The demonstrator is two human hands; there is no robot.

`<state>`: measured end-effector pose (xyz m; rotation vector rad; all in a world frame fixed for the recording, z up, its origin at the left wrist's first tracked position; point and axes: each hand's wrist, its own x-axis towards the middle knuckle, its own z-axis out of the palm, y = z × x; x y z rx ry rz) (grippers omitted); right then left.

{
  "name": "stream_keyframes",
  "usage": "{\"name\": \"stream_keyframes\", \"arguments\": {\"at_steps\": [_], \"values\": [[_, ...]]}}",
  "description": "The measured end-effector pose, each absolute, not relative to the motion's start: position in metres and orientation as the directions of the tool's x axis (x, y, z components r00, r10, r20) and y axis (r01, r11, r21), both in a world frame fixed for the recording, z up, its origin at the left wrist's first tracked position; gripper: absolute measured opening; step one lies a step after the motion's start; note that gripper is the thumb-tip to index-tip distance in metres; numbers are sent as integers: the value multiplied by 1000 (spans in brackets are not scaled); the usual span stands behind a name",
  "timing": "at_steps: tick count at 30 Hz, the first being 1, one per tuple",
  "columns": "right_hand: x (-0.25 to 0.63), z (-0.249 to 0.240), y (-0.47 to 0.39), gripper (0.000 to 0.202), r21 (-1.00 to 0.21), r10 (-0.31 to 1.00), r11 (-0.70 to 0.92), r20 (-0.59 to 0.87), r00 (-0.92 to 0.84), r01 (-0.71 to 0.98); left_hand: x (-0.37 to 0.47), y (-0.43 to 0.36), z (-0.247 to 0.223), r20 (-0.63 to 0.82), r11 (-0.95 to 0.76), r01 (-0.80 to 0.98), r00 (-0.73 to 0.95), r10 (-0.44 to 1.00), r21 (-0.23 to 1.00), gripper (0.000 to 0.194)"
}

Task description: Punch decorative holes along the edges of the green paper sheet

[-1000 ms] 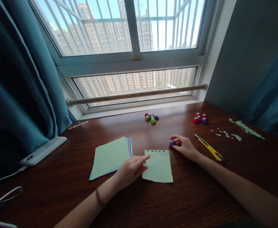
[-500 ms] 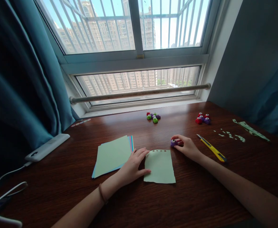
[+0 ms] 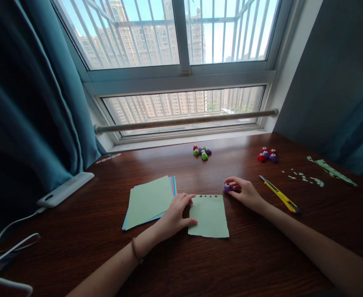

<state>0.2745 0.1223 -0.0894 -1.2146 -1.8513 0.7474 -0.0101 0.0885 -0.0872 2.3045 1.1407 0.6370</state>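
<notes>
A pale green sheet [image 3: 209,218] with a row of small punched holes along its top edge lies on the brown table [image 3: 156,264]. My left hand [image 3: 179,212] rests at the sheet's left edge, fingers apart, thumb on the paper. Just beyond the sheet's top right corner, my right hand [image 3: 245,192] has its fingers around a small purple punch [image 3: 227,187]. Left of my left hand lies a stack of coloured paper [image 3: 150,202], pale green on top.
Small punches in green, red and purple [image 3: 204,156] sit near the window. Red and purple ones [image 3: 267,155] stand at the back right. A yellow cutter [image 3: 280,194], paper scraps [image 3: 305,177] and a torn strip [image 3: 331,170] lie right. A white power bank [image 3: 66,189] with cable is left.
The view has shifted slightly, so most things appear a little further right. My left fingers are a bit more bent. The right hand still holds the purple punch beside the sheet.
</notes>
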Motion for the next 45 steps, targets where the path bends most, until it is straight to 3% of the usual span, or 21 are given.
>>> {"name": "stream_keyframes", "arguments": {"at_steps": [5, 9, 16, 18, 21, 25, 28, 34, 45], "values": [[275, -90, 122, 27, -799, 926, 373, 293, -237, 472, -12, 90, -93, 166, -554, 674, 551, 817, 488, 73], [275, -91, 123, 27, -797, 925, 378, 298, -237, 471, -12, 90, -93, 100, -577, 698, 597, 796, 424, 60], [275, -92, 124, 27, -811, 926, 373, 295, -235, 450, -11, 88, -91, 197, -641, 664, 620, 760, 385, 37], [275, -92, 124, 28, -819, 929, 367, 293, -227, 441, -10, 87, -91, 236, -646, 632, 612, 755, 429, 35], [275, -92, 123, 29, -824, 932, 360, 291, -219, 437, -8, 86, -87, 279, -599, 534, 562, 779, 596, 31], [274, -92, 122, 29, -839, 924, 373, 299, -236, 397, -6, 84, -81, 207, -336, 369, 346, 915, 867, 38], [272, -91, 119, 27, -839, 908, 406, 325, -264, 361, -6, 85, -82, 94, -156, 193, 297, 950, 969, 53], [269, -87, 115, 22, -863, 898, 403, 308, -313, 306, -7, 90, -88, 71, -119, 188, 242, 968, 975, 39], [268, -87, 115, 24, -862, 898, 405, 311, -313, 304, -5, 88, -85, 95, -146, 232, 214, 972, 962, 43]]}}
